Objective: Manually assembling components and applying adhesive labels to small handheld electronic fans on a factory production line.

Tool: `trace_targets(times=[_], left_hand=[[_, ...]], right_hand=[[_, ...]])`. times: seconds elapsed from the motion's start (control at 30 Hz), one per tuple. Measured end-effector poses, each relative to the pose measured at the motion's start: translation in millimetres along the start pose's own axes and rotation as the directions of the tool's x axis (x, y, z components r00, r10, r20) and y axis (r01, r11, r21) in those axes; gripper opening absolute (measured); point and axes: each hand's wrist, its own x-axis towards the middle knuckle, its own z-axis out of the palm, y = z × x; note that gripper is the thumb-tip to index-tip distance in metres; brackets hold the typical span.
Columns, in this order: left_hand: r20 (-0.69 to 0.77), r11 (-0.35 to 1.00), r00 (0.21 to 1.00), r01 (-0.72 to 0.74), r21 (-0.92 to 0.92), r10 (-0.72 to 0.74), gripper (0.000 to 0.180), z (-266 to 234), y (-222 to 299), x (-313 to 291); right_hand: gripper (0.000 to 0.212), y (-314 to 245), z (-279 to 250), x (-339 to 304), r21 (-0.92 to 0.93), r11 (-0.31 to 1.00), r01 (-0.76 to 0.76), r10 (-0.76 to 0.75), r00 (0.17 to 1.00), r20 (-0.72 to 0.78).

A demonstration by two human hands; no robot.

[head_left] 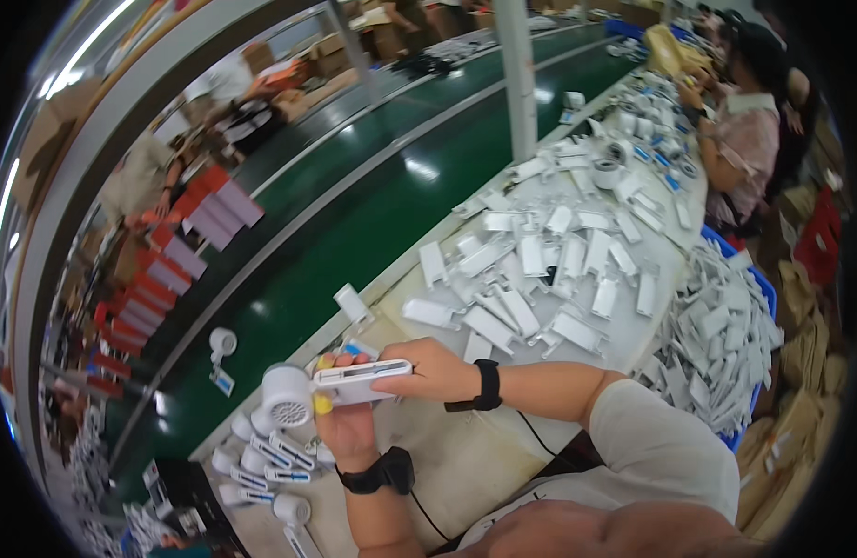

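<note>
A white handheld fan, with a round grilled head and a long flat handle, is held sideways between both hands. My left hand, wearing yellow finger covers, grips the fan near where head and handle meet. My right hand is closed around the handle's far end, thumb on its slotted face. Just below and left of the hands, several similar white fans with blue-marked handles lie on the table. Beyond my hands sits a loose white plastic part at the table's edge.
Many white plastic parts are heaped on the table. A blue crate of white pieces stands at right. A green conveyor runs alongside, carrying a fan and orange-white boxes. A metal post rises beside it. A co-worker works far right.
</note>
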Motion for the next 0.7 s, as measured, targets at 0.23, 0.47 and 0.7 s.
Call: trace_targets(times=[0.23, 0.47, 0.7], left_hand=[[-0.122, 0.994, 0.987, -0.103, 0.031, 0.106, 0.047, 17, -1, -2], [-0.240, 0.940, 0.950, -0.117, 0.321, 0.200, 0.037, 12, 0, -3], [-0.213, 0.895, 0.961, -0.063, 0.441, 0.173, 0.038, 35, -19, -6]], right_hand=[[0.031, -1, -5, 3, 0.278, 0.926, -0.254, 0.207, 0.961, 0.185], [0.040, -3, -2, 1, -0.112, 0.991, -0.077, 0.081, 0.996, 0.028], [0.056, -8, 3, 8, -0.418, 0.784, 0.458, -0.480, 0.875, 0.059]])
